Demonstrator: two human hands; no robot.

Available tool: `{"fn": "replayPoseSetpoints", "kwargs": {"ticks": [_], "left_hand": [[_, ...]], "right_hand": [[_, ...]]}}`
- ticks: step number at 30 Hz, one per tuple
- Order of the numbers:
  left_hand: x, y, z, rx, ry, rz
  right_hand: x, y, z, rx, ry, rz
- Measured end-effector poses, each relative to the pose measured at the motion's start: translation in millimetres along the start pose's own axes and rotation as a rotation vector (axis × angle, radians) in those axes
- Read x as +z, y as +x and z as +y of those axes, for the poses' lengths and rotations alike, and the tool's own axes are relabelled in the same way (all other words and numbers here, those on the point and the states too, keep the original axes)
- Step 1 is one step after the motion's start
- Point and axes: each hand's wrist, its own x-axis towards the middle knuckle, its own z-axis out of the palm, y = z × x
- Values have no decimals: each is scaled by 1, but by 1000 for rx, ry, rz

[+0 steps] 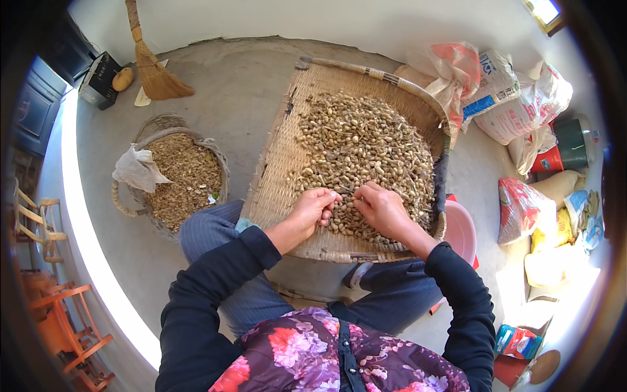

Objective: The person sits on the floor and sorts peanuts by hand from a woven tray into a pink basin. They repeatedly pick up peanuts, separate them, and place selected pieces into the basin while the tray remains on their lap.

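A pile of unshelled peanuts (367, 142), mixed with bits of stem, lies in a wide woven winnowing basket (274, 181) at my knees. My left hand (313, 208) is above the near part of the pile, its thumb and forefinger pinched together and the other fingers curled. Just to its right, my right hand (382, 208) reaches down to the peanuts with bent fingers. Only a small gap parts the fingertips of the two hands. Whether either pinches a peanut or a stem is too small to tell.
On the left stands a round wicker basket (223, 161) of peanut shells (181, 171) with a white cloth (139, 169) on its rim. A straw broom (152, 68) leans by the wall. Plastic sacks (514, 103), a pink basin (460, 230) and orange chairs (73, 328) stand around.
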Motion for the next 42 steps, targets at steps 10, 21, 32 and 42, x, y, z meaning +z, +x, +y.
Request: {"fn": "replayPoseSetpoints", "kwargs": {"ticks": [10,21,32,42], "left_hand": [[-1,2,-1,-50,31,-159],[9,-7,1,9,107,-228],[-10,8,12,370,828,-176],[1,4,-7,653,1351,-158]], "right_hand": [[-20,-18,4,468,640,-207],[-18,-20,-5,532,818,-223],[-33,-32,4,-40,12,-307],[-42,6,51,-492,-690,-173]]}}
